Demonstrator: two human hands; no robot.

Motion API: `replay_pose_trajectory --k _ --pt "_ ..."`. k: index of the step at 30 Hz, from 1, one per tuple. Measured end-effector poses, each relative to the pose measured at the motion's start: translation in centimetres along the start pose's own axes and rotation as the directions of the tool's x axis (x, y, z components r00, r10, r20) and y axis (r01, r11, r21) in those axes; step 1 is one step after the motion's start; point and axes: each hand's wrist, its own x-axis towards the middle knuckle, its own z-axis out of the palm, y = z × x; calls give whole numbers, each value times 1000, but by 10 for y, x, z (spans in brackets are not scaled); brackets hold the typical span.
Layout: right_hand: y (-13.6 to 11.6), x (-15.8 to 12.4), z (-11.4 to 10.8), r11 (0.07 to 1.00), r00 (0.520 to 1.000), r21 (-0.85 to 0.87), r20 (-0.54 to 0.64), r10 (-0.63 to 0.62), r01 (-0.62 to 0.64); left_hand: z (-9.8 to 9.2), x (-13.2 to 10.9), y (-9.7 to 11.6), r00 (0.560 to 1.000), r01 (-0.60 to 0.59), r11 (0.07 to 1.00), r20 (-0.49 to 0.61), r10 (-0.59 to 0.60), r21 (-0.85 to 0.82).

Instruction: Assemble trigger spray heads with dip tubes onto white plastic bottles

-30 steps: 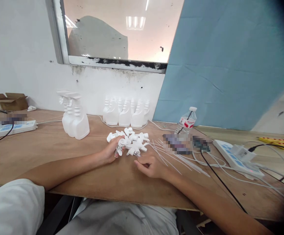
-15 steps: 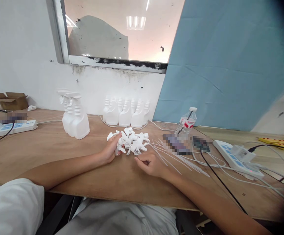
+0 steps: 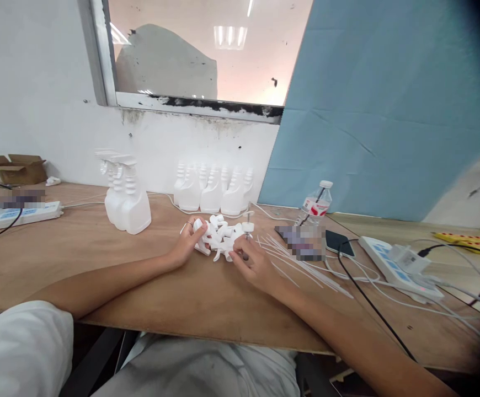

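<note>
My left hand (image 3: pixel 187 243) is closed around a white trigger spray head (image 3: pixel 199 227), its thumb lying over the part. In the fingers of my right hand (image 3: pixel 256 266) a small pump piece (image 3: pixel 247 227) stands upright, with a white collar and a thin clear stem on top. Between the hands lies a pile of white trigger spray parts (image 3: pixel 222 234) on the wooden table (image 3: pixel 174 309). My right fingers partly hide the pile's right side and the lower end of the pump piece.
White spray bottles without heads (image 3: pixel 211 193) line the wall; bottles with heads (image 3: pixel 128 204) stand left. Thin white tubes (image 3: pixel 306 267) lie right, near a water bottle (image 3: pixel 318 201), a phone (image 3: pixel 339 242) and a power strip (image 3: pixel 401 270). A cardboard box (image 3: pixel 19 169) sits far left.
My right hand has moved slightly right, and the pump piece now shows upright in its fingers. My left hand has turned with the spray head and shifted a little up.
</note>
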Motion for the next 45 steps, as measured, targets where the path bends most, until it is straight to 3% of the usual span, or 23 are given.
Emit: replay_pose_trajectory --k 3,5,7,11,15,20,28,31,35,37,41,45 --pt "3 0 -1 999 997 21 57 46 -47 -20 6 0 974 -224 899 46 224 375" --pt "4 0 0 996 993 22 82 82 -84 -32 9 -2 909 -412 721 199 366 557" --pt "4 0 0 993 990 25 92 110 -113 -39 12 -6 825 -562 569 361 434 600" --pt "4 1 2 991 988 50 98 122 -127 -42 17 -15 711 -701 377 553 435 605" --pt "5 1 3 988 984 52 109 138 -144 -40 19 -18 691 -720 262 624 365 643" --pt "5 -1 4 987 978 38 146 151 -158 -43 20 -20 738 -672 239 605 300 701" --pt "3 -1 4 988 975 28 171 145 -152 -57 29 -11 791 -579 206 483 376 789" --pt "1 -1 4 988 974 27 174 146 -153 -79 30 6 798 -479 114 378 469 870" --pt "1 -2 5 992 982 33 149 115 -121 -125 29 42 755 -334 -118 340 561 935" --pt "2 -2 6 993 986 42 136 100 -106 -146 28 58 734 -193 -157 249 632 969" --pt "2 -2 6 994 986 43 141 93 -100 -165 27 74 686 74 -13 -42 726 997" --pt "2 -2 5 994 985 33 144 99 -105 -165 28 68 670 160 131 -205 714 978"
